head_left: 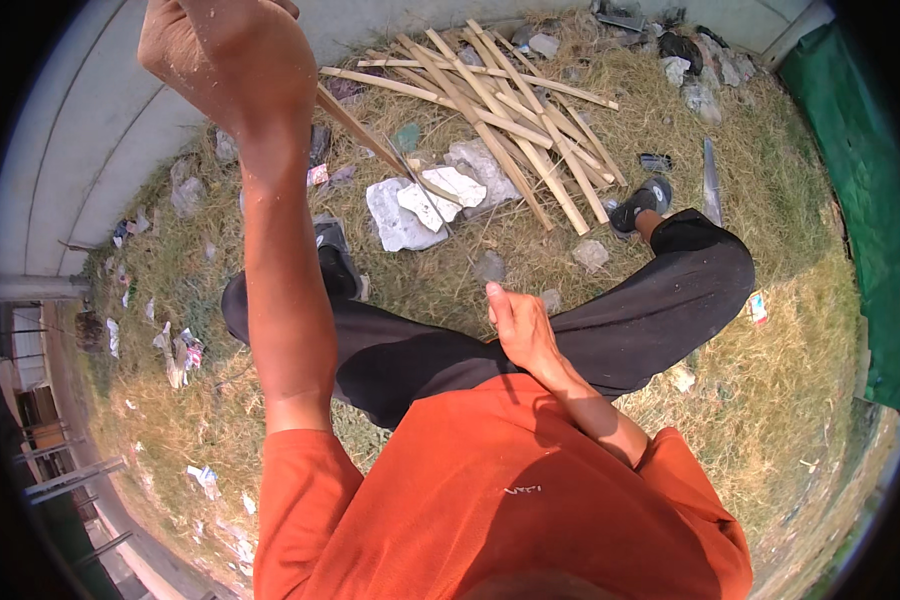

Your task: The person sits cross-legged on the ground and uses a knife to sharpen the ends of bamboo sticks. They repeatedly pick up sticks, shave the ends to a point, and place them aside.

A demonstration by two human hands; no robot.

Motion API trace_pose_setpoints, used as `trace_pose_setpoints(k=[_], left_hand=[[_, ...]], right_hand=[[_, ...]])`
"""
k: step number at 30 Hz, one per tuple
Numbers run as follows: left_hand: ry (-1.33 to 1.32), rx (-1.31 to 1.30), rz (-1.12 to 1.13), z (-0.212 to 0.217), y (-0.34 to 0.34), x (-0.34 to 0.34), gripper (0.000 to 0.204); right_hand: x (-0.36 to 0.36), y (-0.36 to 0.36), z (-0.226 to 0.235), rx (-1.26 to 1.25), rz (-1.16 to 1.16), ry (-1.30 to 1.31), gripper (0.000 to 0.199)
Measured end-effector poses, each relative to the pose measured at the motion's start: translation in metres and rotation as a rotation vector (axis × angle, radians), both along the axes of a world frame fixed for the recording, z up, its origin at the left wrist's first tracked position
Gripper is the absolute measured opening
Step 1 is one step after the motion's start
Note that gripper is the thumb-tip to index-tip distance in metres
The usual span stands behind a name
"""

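My left hand (225, 60) is raised high at the upper left, its fingers curled closed. A long bamboo strip (355, 125) comes out from behind its wrist and slopes down toward a white stone slab (440, 197); the grasp itself is hidden by the hand. Close to my lap is my right hand (525, 330), fingers curled and thumb up. What it holds is hard to make out. A thin, dark, blade-like line (425, 190) crosses the strip's lower end and points toward this hand. Grey stone blocks (400, 215) lie under and beside the slab.
Several pale bamboo strips (530, 120) are heaped beyond the stones. A shiny flat grey strip (710, 185) lies right of my shoe (642, 203). Litter and plastic bags dot the dry grass. A pale wall (60, 130) stands left, a green sheet (850, 190) right.
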State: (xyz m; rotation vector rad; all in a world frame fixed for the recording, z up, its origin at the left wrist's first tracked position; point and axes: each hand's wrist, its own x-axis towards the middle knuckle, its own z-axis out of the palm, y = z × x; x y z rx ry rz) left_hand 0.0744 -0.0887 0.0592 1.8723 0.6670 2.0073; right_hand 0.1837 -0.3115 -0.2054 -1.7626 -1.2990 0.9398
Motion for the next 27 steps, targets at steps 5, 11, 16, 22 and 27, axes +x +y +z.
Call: trace_pose_setpoints(k=[5, 11, 16, 22, 27], left_hand=[[-0.147, -0.047, -0.029, -0.017, 0.000, -0.006, 0.071], [-0.187, -0.059, -0.082, -0.010, 0.014, -0.010, 0.069], [-0.122, -0.025, -0.028, -0.005, 0.013, -0.020, 0.070], [-0.125, 0.007, -0.023, -0.001, 0.014, -0.012, 0.070], [-0.189, 0.012, -0.132, -0.013, 0.002, -0.004, 0.072]], right_hand=[[0.005, 0.009, -0.001, -0.046, -0.085, 0.389, 0.063], [0.030, 0.014, 0.015, -0.422, 0.068, 1.527, 0.061], [0.027, 0.016, 0.080, -0.090, -0.092, 0.833, 0.054], [-0.001, 0.017, 0.095, 0.769, -0.192, 0.778, 0.057], [-0.016, 0.024, -0.002, 0.127, -0.122, 0.040, 0.058]])
